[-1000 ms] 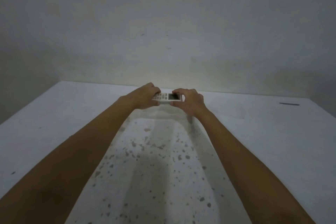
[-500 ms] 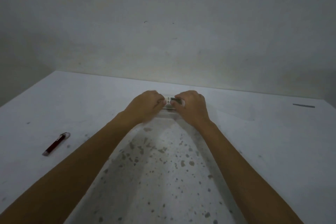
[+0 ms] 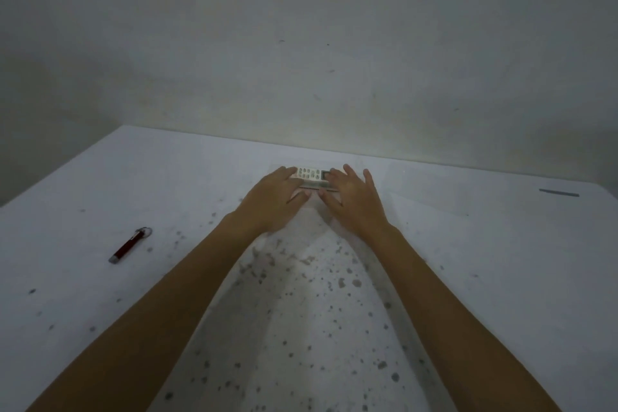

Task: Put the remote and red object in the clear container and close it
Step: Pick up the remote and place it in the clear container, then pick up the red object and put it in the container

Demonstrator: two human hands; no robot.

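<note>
Remote (image 3: 311, 174) white, grey buttons; red object (image 3: 126, 247) dark red, silver ends; table (image 3: 501, 261) white, dark-speckled.

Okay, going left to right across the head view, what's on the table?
Red object → left hand → remote → right hand → dark strip near the far right edge.

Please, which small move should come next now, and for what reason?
Probably the left hand should reach for the small red cylindrical object lying to its left on the white table. The white remote lies between open hands, apparently released.
</note>
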